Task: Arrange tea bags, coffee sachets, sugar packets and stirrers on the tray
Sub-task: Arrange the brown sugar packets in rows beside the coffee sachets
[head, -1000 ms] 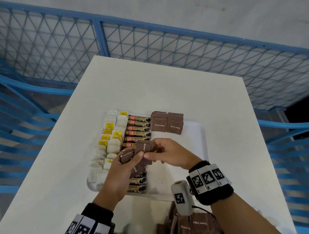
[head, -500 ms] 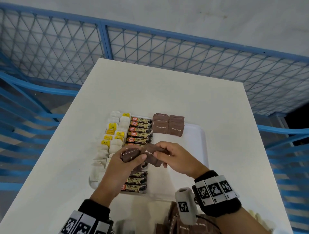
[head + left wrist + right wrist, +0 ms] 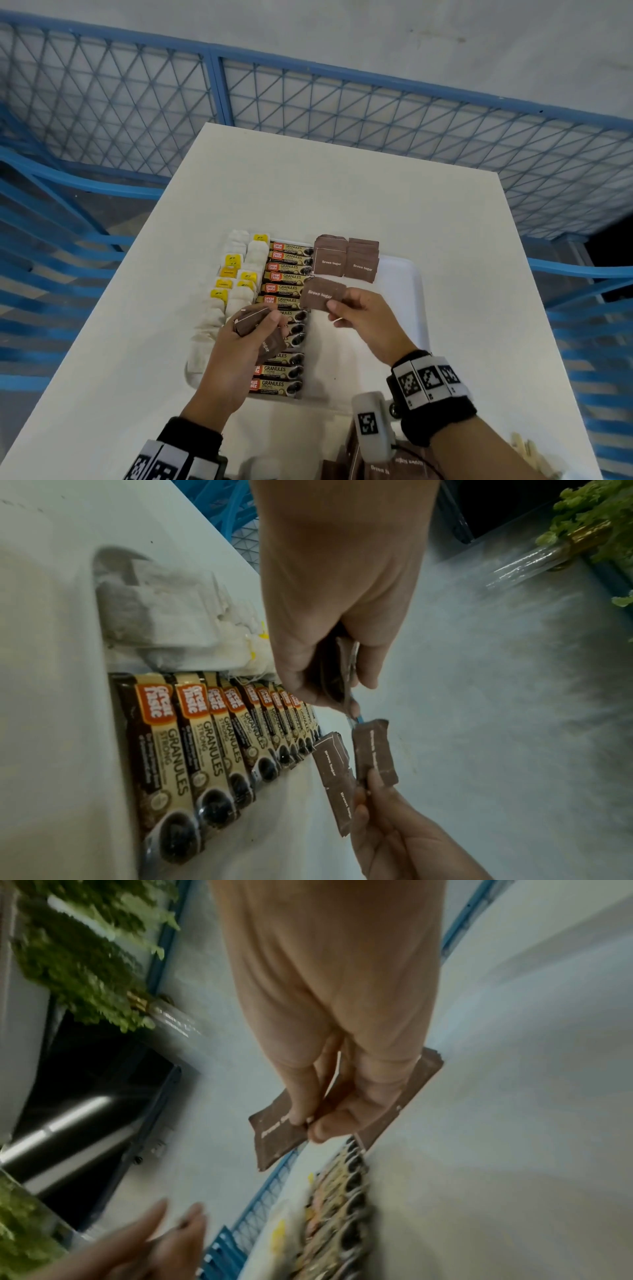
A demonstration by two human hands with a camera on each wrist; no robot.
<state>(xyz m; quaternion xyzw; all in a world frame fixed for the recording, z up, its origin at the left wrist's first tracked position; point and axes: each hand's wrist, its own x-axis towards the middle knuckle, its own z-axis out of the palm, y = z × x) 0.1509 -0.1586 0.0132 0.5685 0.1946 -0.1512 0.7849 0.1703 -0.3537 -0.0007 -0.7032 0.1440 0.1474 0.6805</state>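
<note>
So there's a white tray [image 3: 407,301] sitting on the white bench [image 3: 329,192], and it's already pretty full on its left side. Far left are two columns of tea bags [image 3: 236,274] with yellow tags, right next to them a neat column of Great Taste coffee sachets [image 3: 286,270] running front to back, and at the far end, just right of the coffee, two little stacks of brown sugar packets [image 3: 346,262] side by side. The right hand [image 3: 363,320] is pinching a single brown sugar packet [image 3: 320,294] between thumb and fingertips, holding it up just in front of those two stacks and over the edge of the coffee column, label facing up. The left hand [image 3: 239,346] is curled round a small bunch of spare sugar packets [image 3: 251,320], hovering above the near part of the coffee column; the left wrist view shows them squeezed between thumb and fingers. More brown packets sit in a loose heap [image 3: 387,466] at the near edge of the bench, partly hidden by the right wrist, and some pale wooden stirrers [image 3: 527,452] poke in at the near right. Blue mesh fencing [image 3: 342,102] runs behind the bench.
</note>
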